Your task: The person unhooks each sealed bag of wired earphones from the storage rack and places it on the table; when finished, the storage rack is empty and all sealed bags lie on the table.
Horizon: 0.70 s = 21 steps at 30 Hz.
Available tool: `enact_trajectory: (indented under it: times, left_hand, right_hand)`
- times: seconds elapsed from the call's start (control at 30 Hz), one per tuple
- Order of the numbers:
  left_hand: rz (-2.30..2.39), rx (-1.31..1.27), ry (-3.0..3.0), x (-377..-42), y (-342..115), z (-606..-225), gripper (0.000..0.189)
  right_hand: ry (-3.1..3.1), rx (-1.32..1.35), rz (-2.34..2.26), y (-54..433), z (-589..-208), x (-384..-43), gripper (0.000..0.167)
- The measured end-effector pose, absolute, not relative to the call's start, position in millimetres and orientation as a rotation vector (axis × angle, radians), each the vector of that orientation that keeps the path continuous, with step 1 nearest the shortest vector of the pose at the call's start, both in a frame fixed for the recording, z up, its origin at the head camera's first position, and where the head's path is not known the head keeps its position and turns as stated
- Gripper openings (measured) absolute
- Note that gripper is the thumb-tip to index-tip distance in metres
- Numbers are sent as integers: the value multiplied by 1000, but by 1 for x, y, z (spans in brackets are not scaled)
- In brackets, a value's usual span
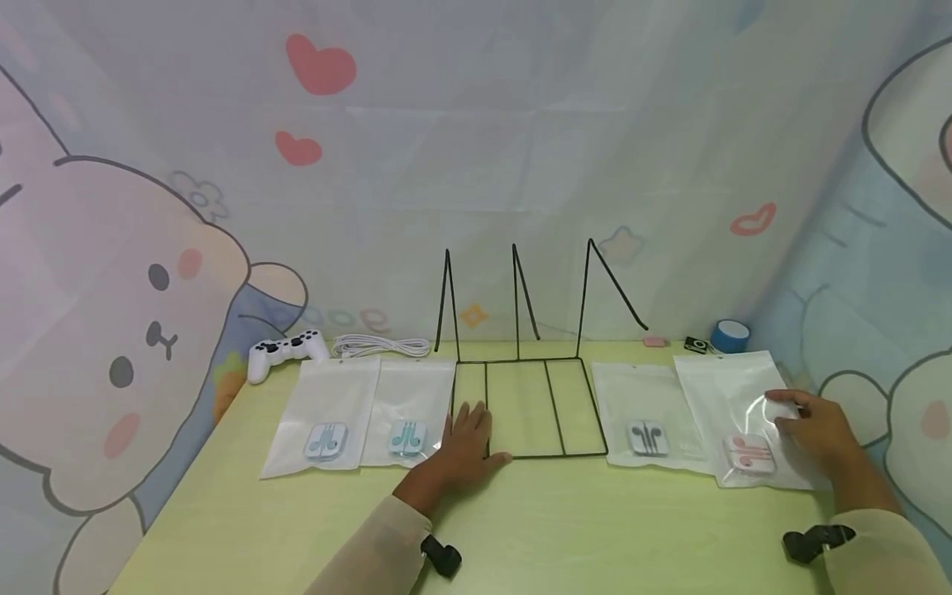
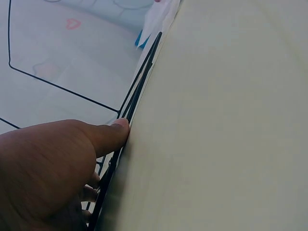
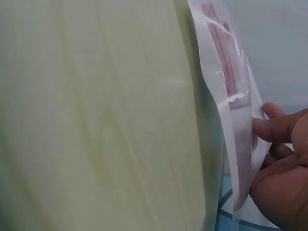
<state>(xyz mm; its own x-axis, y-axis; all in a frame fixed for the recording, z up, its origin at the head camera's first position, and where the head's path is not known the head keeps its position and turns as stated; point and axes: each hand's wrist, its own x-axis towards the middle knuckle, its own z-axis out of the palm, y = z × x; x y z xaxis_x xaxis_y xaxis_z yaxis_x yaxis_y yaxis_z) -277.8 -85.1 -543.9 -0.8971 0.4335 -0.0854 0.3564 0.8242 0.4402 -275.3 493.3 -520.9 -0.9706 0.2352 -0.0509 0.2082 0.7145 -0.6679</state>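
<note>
A black wire rack (image 1: 559, 407) stands mid-table with three tall bent prongs at its back. Across its front left corner lies my left hand (image 1: 467, 446), fingers spread; the left wrist view shows the thumb (image 2: 108, 137) against the wire (image 2: 139, 86). At the far right, my right hand (image 1: 818, 430) pinches the right side of a clear-fronted white pouch (image 1: 717, 384) between thumb and fingers. Inside that pouch are pink earphones in a square case (image 1: 749, 454). In the right wrist view the pouch (image 3: 243, 149) bulges beside the thumb (image 3: 272, 129).
Left of the rack lie two pouches with earphones, one blue-grey (image 1: 326, 440), one teal (image 1: 406, 438). A pouch with dark earphones (image 1: 649, 438) lies right of it. Behind are a white game controller (image 1: 286, 351), coiled white cable (image 1: 379, 345), pink eraser-like block (image 1: 655, 341) and blue tape roll (image 1: 730, 335).
</note>
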Motion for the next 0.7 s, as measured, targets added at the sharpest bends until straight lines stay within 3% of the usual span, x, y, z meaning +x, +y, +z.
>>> enact_trajectory:
  times: [0.37,0.7]
  left_hand:
    - [610,630,2842,-281,-82,-539,88]
    - [718,649,2862,-281,-86,-529,80]
  right_hand:
    - [-2887,-380,1111,494,-519,-273,66]
    - [-2857,-202,1082,494,-523,-268,71]
